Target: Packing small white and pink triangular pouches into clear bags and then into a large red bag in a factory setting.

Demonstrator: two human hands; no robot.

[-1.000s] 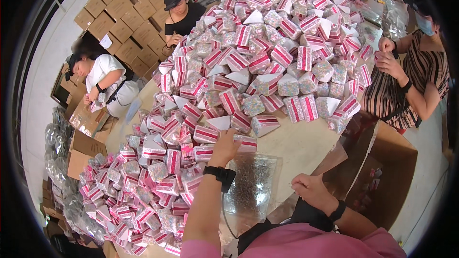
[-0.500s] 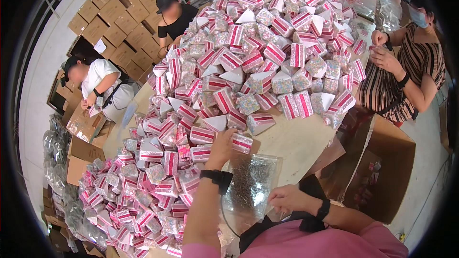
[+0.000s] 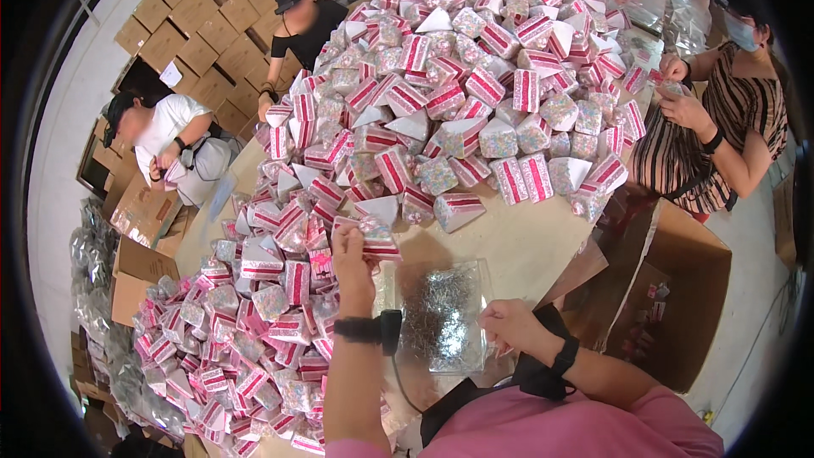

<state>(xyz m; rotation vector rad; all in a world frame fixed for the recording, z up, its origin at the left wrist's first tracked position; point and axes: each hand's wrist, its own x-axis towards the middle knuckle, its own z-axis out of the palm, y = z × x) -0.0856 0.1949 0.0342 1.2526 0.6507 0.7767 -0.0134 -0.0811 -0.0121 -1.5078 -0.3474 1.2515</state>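
My left hand grips a cake-slice-shaped piece with a sprinkle-dotted face and a pink stripe, raised over the edge of the pile. Under and beyond it spreads a large heap of similar wrapped cake-slice pieces, white, pink and speckled. My right hand is curled closed above the right edge of a clear plastic bag full of shiny silvery stuff. What its fingers hold, if anything, is hidden. The bag lies flat on the pale table close to my body.
At the right an open cardboard box holds a few small pieces. A person in a striped top handles something small there. Two more people work at the left, near stacked cartons. Clear plastic bags hang at far left.
My left hand has lifted a cake-slice piece off the near edge of the pile and drawn it left and up. My right hand has shifted slightly, still curled. The person in black reaches toward the pile.
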